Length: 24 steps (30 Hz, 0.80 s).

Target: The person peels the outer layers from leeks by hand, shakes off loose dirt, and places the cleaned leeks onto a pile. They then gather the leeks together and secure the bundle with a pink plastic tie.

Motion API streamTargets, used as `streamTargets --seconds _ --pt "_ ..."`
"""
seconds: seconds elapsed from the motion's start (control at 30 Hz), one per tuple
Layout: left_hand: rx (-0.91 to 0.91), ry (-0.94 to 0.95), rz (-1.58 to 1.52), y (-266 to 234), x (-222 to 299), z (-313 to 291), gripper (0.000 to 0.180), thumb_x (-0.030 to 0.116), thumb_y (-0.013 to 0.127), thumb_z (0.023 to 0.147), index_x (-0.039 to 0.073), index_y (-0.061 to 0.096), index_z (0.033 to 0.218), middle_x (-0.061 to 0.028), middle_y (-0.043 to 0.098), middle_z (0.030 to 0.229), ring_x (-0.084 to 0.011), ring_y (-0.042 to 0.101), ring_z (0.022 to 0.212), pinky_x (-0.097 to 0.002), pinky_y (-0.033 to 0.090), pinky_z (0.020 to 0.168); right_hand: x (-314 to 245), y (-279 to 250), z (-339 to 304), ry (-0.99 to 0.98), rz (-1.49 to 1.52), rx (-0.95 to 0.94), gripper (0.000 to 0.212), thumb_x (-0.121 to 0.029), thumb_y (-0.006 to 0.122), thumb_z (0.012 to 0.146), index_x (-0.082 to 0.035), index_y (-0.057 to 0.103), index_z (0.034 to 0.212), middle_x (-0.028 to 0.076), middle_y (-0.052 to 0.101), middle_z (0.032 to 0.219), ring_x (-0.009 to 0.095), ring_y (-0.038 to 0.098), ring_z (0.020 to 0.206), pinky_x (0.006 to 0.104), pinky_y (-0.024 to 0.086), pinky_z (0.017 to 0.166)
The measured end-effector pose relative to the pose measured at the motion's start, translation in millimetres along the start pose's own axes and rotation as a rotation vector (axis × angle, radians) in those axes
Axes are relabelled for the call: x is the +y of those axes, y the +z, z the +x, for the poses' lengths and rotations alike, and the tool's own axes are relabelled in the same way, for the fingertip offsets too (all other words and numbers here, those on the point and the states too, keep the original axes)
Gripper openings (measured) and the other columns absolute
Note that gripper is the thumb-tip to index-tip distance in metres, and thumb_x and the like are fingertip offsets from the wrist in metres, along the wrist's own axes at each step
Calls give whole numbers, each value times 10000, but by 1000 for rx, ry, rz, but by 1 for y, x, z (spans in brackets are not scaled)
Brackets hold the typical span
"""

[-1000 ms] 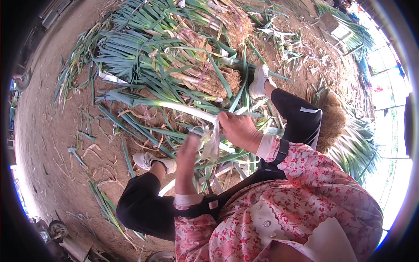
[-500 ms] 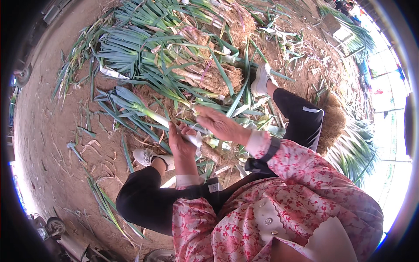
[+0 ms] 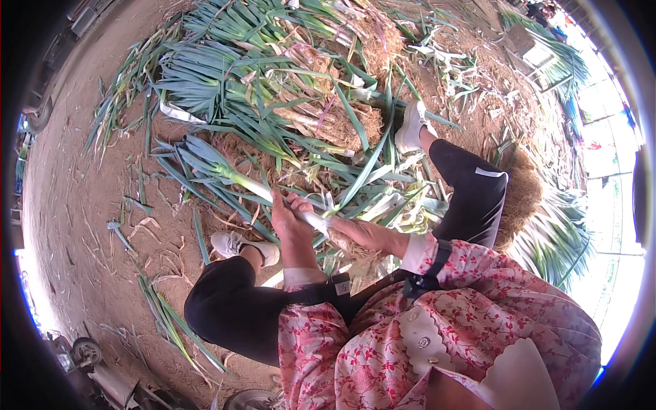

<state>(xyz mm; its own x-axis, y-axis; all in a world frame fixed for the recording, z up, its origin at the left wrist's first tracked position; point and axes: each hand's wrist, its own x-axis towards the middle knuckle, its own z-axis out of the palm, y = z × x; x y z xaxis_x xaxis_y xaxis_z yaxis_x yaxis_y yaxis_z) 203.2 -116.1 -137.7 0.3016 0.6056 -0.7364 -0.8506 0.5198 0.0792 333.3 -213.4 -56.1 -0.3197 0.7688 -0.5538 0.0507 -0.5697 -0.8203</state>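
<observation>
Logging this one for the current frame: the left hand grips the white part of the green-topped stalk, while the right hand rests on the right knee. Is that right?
Not quite. The right hand isn't on the right knee; the head view shows it at the root end of the stalk. The left hand does grip the white part.

Noted lower left: small wheel (image 3: 87, 352) | bottom edge: second wheel (image 3: 253, 400), cut off by frame | far left: dark tyre (image 3: 42, 115) | upper right: boxy object (image 3: 537, 56) | right: bright gridded opening (image 3: 616, 219), dark upright shape (image 3: 639, 198) | throughout: brown dirt floor (image 3: 82, 198)
</observation>
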Motion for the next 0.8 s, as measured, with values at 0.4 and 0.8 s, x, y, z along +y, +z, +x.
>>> streamTargets --seconds 0.4,0.8 --pt "133 92 74 4 -13 13 244 337 448 882 117 403 787 21 389 607 -76 344 444 -218 329 407 -12 -8 -94 72 -337 214 430 -329 362 903 37 507 729 144 451 523 234 447 467 366 357 490" --pt "-186 177 187 -16 0 27 132 180 466 831 58 444 876 -50 479 780 -190 470 655 -357 399 606 -34 -65 -51 -197 -906 682 452 -382 406 859 53 516 919 226 568 854 357 560 799 415 425 755"
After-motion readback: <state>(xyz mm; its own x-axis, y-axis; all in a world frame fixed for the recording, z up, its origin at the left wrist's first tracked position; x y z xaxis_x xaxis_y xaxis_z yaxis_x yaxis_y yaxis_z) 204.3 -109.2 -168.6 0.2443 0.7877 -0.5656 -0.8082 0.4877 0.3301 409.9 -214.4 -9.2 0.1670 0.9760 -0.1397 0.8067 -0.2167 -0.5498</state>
